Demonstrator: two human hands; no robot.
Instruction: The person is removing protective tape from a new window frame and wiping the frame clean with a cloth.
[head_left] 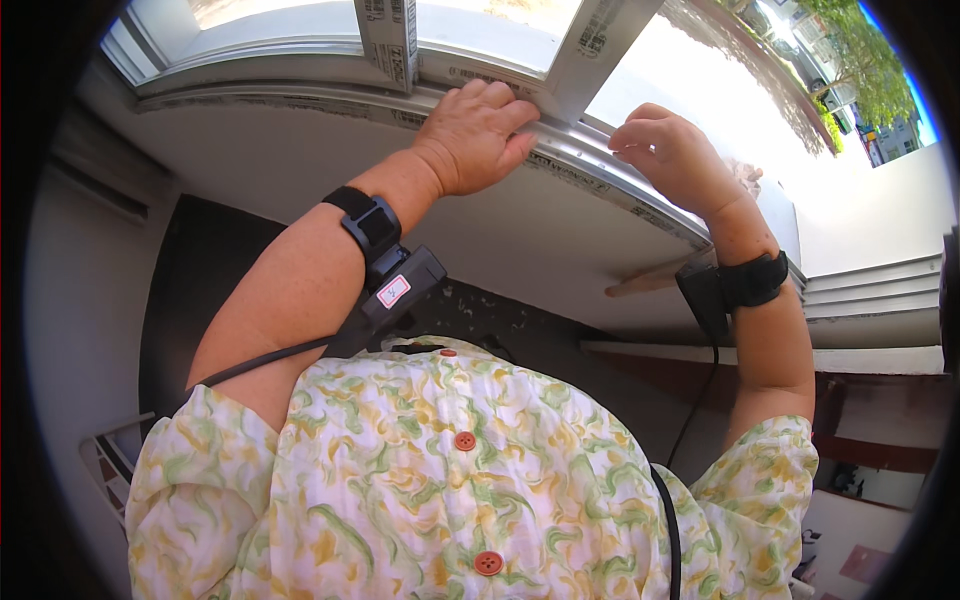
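My left hand [478,138] rests at the bottom rail of a metal window frame [590,45], its fingers bent over the rail and the thumb lying to the right. Its fingertips are hidden from me. To the right, my right hand [668,155] is raised just over the window track [570,150], with fingers curled into a pinch. Whatever lies between those fingertips is too small to make out. Printed film strips cover parts of the frame. A pale crumpled thing [742,176] shows behind my right wrist.
A white wall [560,235] drops below the track to a dark floor [215,270]. Black straps with small devices [405,288] sit on both forearms, and a black cable [668,520] runs down my shirt. Outside the window stand a tree [850,50] and vehicles.
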